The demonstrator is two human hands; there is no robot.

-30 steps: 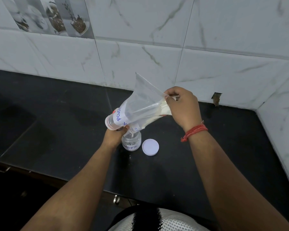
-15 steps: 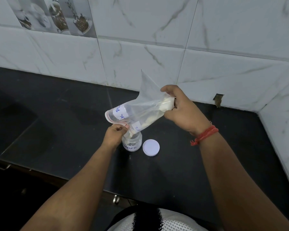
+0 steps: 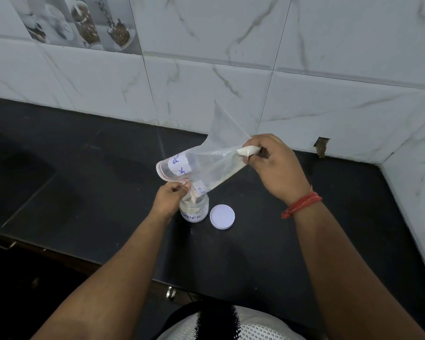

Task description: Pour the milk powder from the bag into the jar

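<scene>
A clear zip bag (image 3: pixel 206 165) with a white label and blue writing hangs tilted above the counter, its red-edged mouth pointing down to the left. My right hand (image 3: pixel 271 165) pinches the raised bottom corner, where a small lump of white powder sits. My left hand (image 3: pixel 171 198) holds the bag's mouth at the rim of a small clear jar (image 3: pixel 195 211) labelled in blue. White powder lies in the jar, and a clump drops through its opening. The jar stands upright on the black counter (image 3: pixel 84 192).
The jar's white round lid (image 3: pixel 222 216) lies flat on the counter just right of the jar. White marble-look tiled walls (image 3: pixel 206 82) close off the back and the right side. The counter's front edge runs near my body, with cabinet handles below.
My right hand has lifted and squeezed the bag's bottom corner. Most of the powder has left the bag, which now looks nearly empty, and the jar holds more powder.
</scene>
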